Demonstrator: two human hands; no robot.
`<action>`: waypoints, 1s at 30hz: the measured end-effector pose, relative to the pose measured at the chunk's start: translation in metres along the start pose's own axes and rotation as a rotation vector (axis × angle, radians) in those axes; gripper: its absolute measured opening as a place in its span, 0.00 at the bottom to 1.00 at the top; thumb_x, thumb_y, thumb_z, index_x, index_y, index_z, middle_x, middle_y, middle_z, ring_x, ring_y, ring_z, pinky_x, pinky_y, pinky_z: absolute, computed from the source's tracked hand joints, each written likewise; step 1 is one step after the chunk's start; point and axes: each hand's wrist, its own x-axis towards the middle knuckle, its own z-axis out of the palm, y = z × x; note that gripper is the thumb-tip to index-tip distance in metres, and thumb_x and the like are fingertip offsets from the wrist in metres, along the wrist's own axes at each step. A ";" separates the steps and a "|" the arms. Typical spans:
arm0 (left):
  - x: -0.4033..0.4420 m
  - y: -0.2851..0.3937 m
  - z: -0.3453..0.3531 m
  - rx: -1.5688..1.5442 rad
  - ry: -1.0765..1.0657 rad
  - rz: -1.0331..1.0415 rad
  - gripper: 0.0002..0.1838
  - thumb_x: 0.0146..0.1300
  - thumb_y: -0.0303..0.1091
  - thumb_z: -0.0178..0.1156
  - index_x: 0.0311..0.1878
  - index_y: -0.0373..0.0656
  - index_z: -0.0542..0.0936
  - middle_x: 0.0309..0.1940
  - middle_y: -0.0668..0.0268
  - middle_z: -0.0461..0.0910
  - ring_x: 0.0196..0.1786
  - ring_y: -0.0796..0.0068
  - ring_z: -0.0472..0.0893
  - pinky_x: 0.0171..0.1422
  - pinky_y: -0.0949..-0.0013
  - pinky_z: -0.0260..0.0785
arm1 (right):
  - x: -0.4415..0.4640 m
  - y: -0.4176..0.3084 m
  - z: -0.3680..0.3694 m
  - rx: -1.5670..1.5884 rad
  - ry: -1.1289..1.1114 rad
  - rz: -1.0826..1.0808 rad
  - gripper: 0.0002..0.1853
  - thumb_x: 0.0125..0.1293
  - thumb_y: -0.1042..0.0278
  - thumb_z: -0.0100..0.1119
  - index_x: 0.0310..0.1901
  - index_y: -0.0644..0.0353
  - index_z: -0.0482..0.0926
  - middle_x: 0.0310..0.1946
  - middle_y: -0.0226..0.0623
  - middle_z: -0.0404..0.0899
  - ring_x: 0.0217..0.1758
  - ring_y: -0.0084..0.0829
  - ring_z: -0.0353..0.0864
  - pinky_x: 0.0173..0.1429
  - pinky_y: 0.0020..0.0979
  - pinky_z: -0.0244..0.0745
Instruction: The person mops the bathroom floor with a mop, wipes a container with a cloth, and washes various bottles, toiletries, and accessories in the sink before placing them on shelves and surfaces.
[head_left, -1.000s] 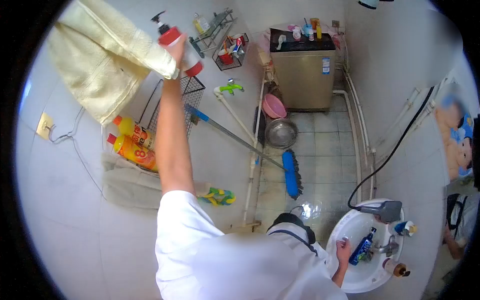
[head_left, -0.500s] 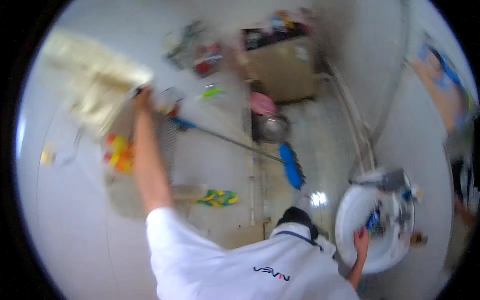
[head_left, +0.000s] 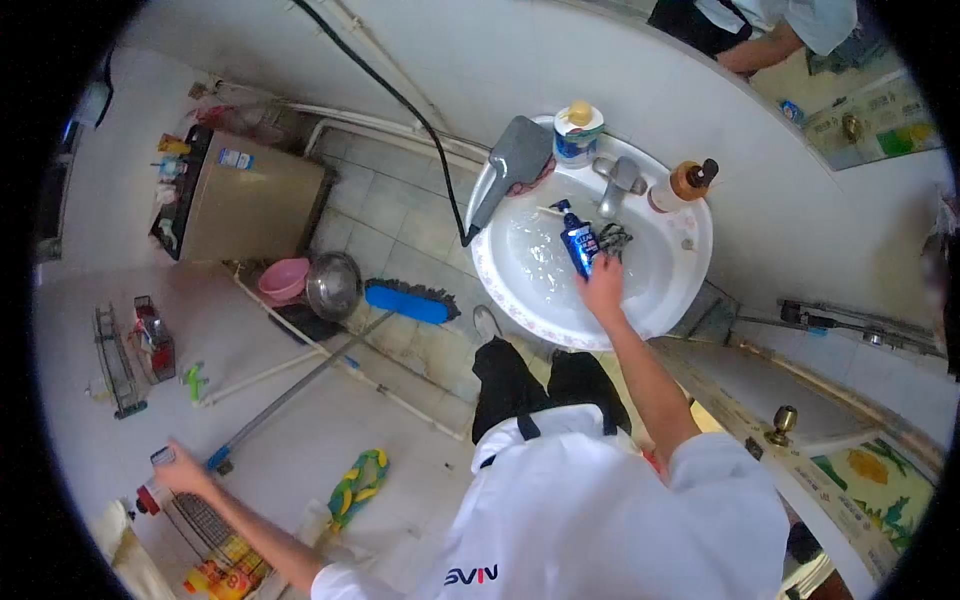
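Observation:
In the white washbasin (head_left: 643, 315), a dark blue pump bottle (head_left: 579, 243) lies tilted, and my right hand (head_left: 602, 285) is closed round its lower end. A dark crumpled cloth (head_left: 614, 239) is beside it. My left hand (head_left: 180, 470) is far off at the lower left, over the wire rack (head_left: 200, 520), with its fingers closed at a small dark-topped object too small to name. A red and white bottle (head_left: 148, 499) is just below that hand. Yellow-orange bottles (head_left: 222, 580) are in the rack.
A grey hair dryer (head_left: 520, 160) with a black cord lies on the basin's rim, near a white pump bottle (head_left: 577, 135), the tap (head_left: 619, 188) and a brown bottle (head_left: 682, 187). A blue mop (head_left: 408, 302), metal bowl (head_left: 334, 286) and pink basin (head_left: 284, 279) are on the floor.
The view has swung right toward the washbasin. My left hand no longer holds up the red and white bottle, which is now at the rack. My right hand has closed on the blue bottle.

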 end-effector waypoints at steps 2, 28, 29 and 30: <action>-0.090 0.106 -0.018 -0.412 0.185 0.405 0.24 0.57 0.39 0.61 0.51 0.31 0.72 0.48 0.48 0.74 0.52 0.52 0.72 0.58 0.57 0.63 | 0.018 0.002 0.039 -0.020 -0.166 -0.007 0.33 0.48 0.61 0.65 0.53 0.70 0.63 0.45 0.55 0.71 0.48 0.52 0.73 0.50 0.44 0.70; -0.592 0.542 -0.156 -1.784 -1.707 0.174 0.27 0.50 0.39 0.69 0.50 0.39 0.70 0.37 0.63 0.77 0.34 0.74 0.76 0.39 0.70 0.71 | 0.015 0.049 0.058 0.346 -0.026 0.275 0.27 0.70 0.49 0.35 0.37 0.67 0.77 0.33 0.58 0.77 0.39 0.59 0.74 0.46 0.50 0.66; -0.578 0.536 -0.161 -1.716 -1.554 0.356 0.31 0.48 0.40 0.70 0.53 0.39 0.68 0.37 0.62 0.78 0.34 0.72 0.77 0.39 0.68 0.71 | 0.012 0.055 0.055 0.295 0.060 0.093 0.24 0.70 0.51 0.37 0.40 0.66 0.77 0.34 0.57 0.77 0.39 0.58 0.75 0.45 0.50 0.66; -0.568 0.533 -0.168 -1.741 -1.539 0.312 0.34 0.45 0.40 0.71 0.53 0.38 0.68 0.38 0.60 0.78 0.36 0.71 0.77 0.42 0.66 0.71 | 0.009 0.048 0.041 0.376 -0.046 0.215 0.20 0.69 0.55 0.40 0.41 0.65 0.75 0.37 0.55 0.77 0.39 0.54 0.76 0.45 0.48 0.67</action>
